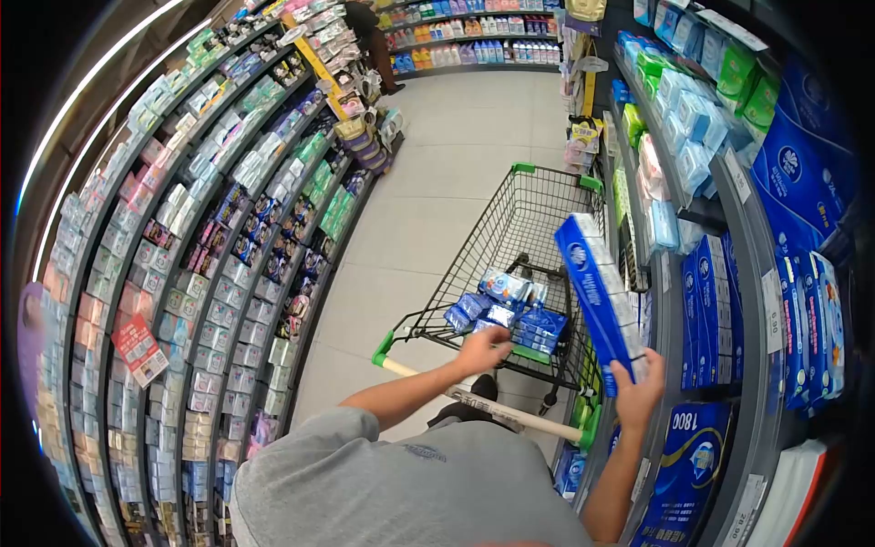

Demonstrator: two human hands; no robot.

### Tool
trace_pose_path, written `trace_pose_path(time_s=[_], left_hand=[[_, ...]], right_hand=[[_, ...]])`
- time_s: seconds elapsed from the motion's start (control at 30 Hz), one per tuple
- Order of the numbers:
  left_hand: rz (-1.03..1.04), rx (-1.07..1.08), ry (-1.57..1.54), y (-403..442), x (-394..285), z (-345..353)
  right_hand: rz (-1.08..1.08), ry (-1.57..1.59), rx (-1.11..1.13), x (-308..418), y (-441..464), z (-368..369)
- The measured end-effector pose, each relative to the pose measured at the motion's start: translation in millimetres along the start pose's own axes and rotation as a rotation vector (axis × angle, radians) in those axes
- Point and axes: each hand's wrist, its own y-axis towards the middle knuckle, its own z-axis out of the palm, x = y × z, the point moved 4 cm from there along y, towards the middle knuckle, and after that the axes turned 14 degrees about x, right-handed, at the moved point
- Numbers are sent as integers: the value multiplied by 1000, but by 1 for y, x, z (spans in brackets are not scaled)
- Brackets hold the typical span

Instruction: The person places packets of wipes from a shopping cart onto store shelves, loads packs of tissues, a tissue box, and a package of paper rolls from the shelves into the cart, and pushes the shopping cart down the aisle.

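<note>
My right hand [641, 387] grips the lower end of a long blue and white tissue pack [599, 296], which stands tilted over the right side of the cart. Above the near end of the cart, beside its cream handle bar [510, 413], is my left hand [485, 350], fingers loosely curled; whether they hold anything is hidden. The black wire cart [519, 205] has green corners. Inside it lie small blue packs [468, 311], a blue and white pack [504, 285] and a darker blue pack [540, 329].
Tall shelves [214, 191] of small packs curve along the left. Shelves [743, 246] with tissue packs stand close on the right. At the aisle's far end are bottle shelves [474, 38], and a person [372, 41] stands at the upper left of them.
</note>
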Motion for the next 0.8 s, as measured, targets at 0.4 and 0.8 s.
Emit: trace_pose_path(time_s=[0.4,0.8], left_hand=[[-225,433,-1140,-18,-86,55],[-336,150,-1091,-15,-46,24]], right_hand=[[402,684,276,-44,-24,121],[351,97,546,-84,-64,135]])
